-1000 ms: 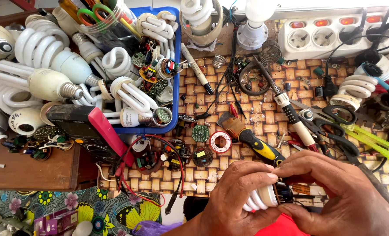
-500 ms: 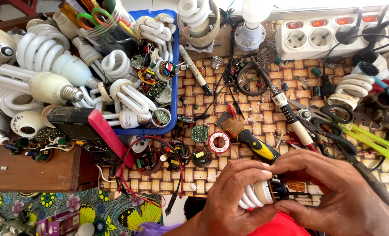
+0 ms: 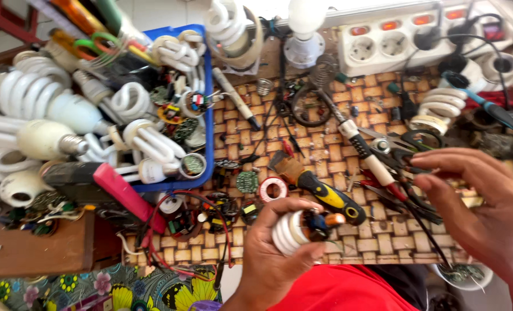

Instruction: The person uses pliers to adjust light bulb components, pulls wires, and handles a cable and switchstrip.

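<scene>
No packages, labels, signs or screens can be made out anywhere on the cluttered surface [image 3: 325, 155]. Any print on the loose lamps and parts across the frame is too small and blurred to tell.

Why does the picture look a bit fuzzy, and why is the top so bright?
In the head view, the right hand looks smeared at the fingertips, while the left hand holding the spiral lamp is sharper; the white bulb and power strip at the top edge are washed out by strong light.
</scene>
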